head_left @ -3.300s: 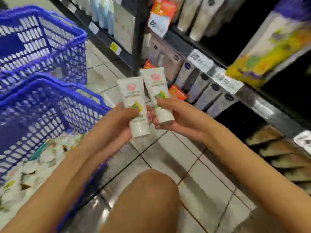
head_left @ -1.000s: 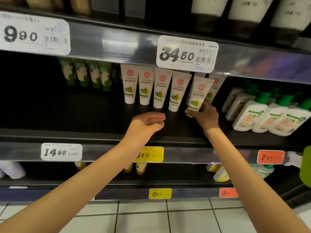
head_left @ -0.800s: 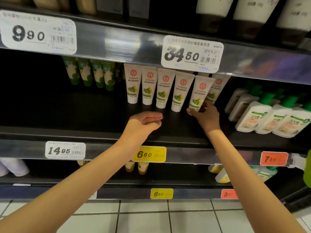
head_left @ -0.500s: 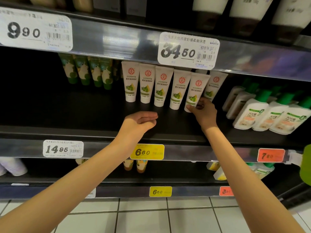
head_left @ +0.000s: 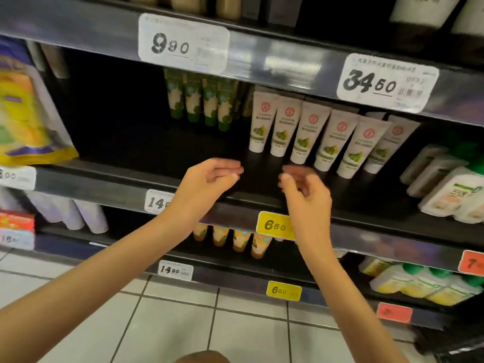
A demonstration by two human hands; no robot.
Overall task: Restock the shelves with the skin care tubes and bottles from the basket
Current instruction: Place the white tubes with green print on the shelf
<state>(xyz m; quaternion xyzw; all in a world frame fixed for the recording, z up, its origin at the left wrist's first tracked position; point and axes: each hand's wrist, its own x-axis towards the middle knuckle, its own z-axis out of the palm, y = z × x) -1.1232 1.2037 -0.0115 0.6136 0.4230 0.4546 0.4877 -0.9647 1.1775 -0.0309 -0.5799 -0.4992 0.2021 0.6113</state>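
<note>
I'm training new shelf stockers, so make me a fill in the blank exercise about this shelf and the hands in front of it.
The left hand and the right hand each hold ____.
The neighbouring tubes left of the white tubes are mostly ____.
The upper price tag above the white tubes reads ____.
The lower price tag beside the right wrist is coloured ____.
Missing words: nothing; green; 34.50; yellow.

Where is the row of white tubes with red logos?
Head view: the white tubes stand right of centre on the middle shelf, below the 34.50 price tag, between the green tubes on their left and the green-capped bottles on their right.
</note>
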